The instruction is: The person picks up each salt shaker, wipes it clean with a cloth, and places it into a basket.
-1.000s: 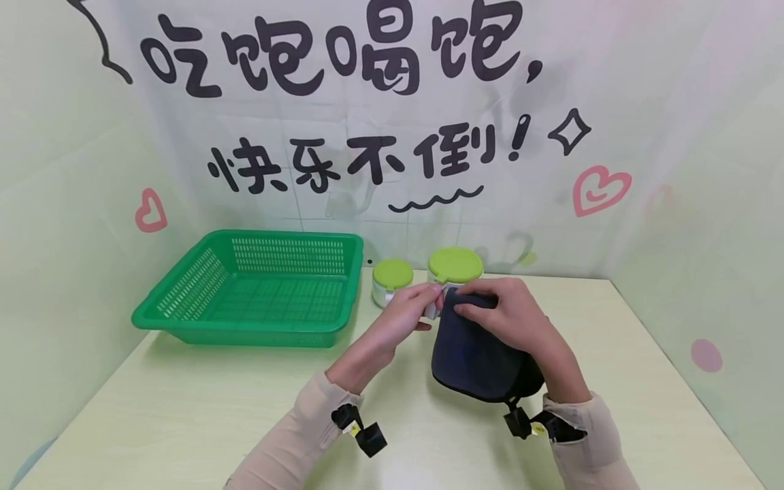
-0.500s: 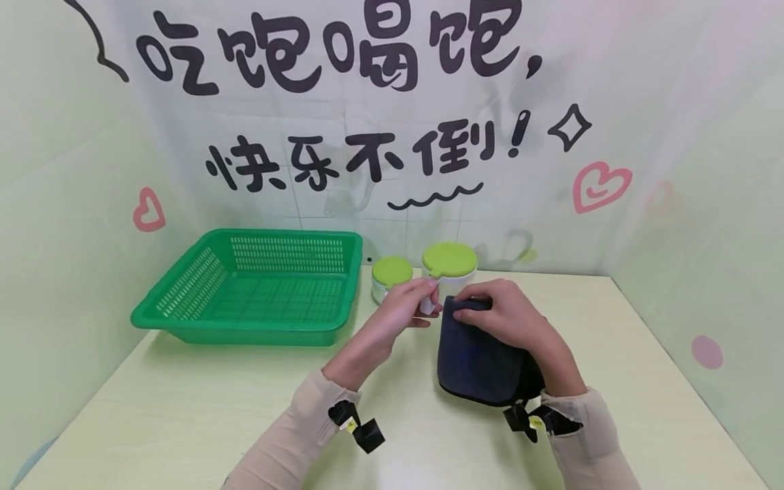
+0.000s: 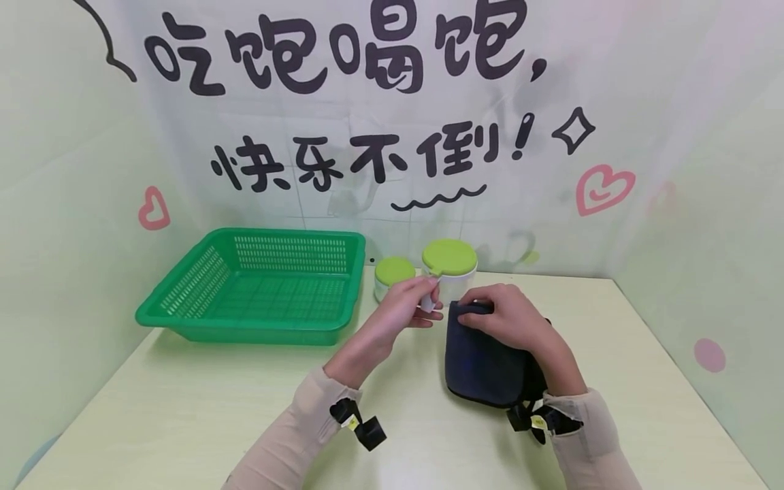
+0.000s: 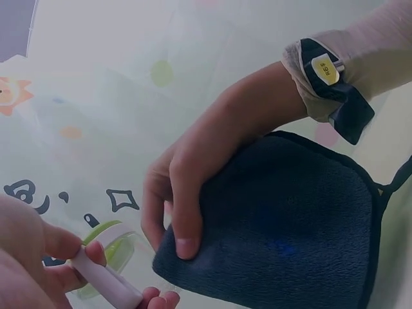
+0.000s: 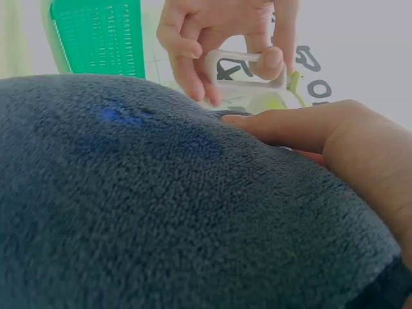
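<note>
In the head view my left hand [image 3: 409, 303] pinches the white handle [image 3: 429, 299] of a clear jar with a lime-green lid [image 3: 450, 256]. The left wrist view shows this handle [image 4: 108, 280] between thumb and fingers, the jar behind it. My right hand [image 3: 505, 316] grips the top edge of a dark navy towel [image 3: 484, 364], plush, with black edging and a hanging loop [image 4: 396, 180]. The towel hangs down from the fingers, just right of the left hand. In the right wrist view the towel [image 5: 161, 206] fills most of the picture and the handle [image 5: 244, 84] shows beyond it.
A smaller jar with a lime-green lid [image 3: 394, 271] stands at the back, left of the held one, partly behind the left hand. Further left is a green slotted basket [image 3: 245, 333] on the pale table [image 3: 245, 408]. A printed cloth backdrop [image 3: 343, 204] rises behind.
The towel, first against the handle at the left fingers, has moved right and slightly down with the right hand, leaving a gap. The handled jar's lid has shifted slightly up and left.
</note>
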A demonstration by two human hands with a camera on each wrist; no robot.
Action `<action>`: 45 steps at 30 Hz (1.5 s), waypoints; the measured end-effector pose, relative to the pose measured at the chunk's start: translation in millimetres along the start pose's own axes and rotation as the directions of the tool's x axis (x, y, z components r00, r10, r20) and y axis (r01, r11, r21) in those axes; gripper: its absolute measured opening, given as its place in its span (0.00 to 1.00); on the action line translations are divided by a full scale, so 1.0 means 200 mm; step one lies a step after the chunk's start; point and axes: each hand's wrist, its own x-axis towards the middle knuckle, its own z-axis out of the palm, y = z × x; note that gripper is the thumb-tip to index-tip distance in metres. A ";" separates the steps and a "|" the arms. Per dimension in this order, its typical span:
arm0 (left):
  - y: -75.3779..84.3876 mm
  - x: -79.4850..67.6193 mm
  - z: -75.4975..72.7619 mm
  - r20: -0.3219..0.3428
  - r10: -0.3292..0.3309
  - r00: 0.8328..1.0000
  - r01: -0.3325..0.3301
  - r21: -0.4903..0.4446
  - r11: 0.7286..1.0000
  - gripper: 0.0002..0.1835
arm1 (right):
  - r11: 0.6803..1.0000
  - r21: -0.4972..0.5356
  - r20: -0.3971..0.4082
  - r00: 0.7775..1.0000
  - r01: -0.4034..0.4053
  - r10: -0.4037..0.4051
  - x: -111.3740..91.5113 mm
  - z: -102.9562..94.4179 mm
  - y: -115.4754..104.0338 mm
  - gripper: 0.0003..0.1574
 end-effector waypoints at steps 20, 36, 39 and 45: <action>-0.02 0.01 0.01 0.027 0.006 1.000 -0.006 0.021 1.000 0.17 | 0.999 0.040 -0.158 0.987 0.015 -0.009 -0.04 -0.07 -0.05 0.10; 0.00 0.00 0.00 0.013 -0.003 1.000 0.003 0.022 1.000 0.17 | 1.000 0.030 0.064 0.998 0.009 -0.011 0.00 -0.03 0.01 0.08; 0.01 0.00 0.00 0.014 -0.010 1.000 0.010 0.020 1.000 0.17 | 1.000 0.011 0.073 0.997 -0.007 0.006 -0.01 -0.04 0.01 0.08; 0.00 0.00 0.00 0.018 -0.014 1.000 0.014 0.029 0.999 0.17 | 1.000 -0.002 0.020 1.000 -0.005 0.005 -0.03 -0.06 0.00 0.08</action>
